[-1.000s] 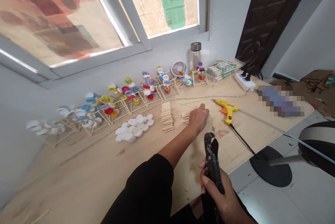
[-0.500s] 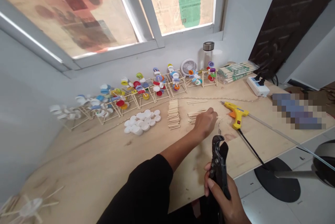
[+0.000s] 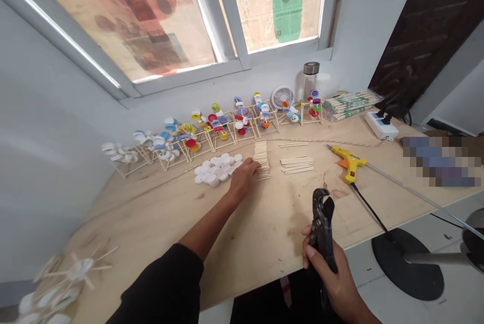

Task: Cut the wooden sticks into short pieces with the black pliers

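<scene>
The left hand (image 3: 244, 178) is resting its open fingers (image 3: 254, 166) against a stack of craft sticks (image 3: 261, 161) whose long axis runs front to back, while the right hand (image 3: 325, 268) is clenching pliers (image 3: 322, 223).

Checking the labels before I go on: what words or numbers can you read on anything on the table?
No text can be read.
Stick pack: green printing, too small to read.
Glue gun: nothing legible.
Power strip: markings too small to read.
Pliers: nothing legible.
Window film: fine print, too blurred to read.

Pliers (image 3: 322, 223) — solid glossy black
</scene>
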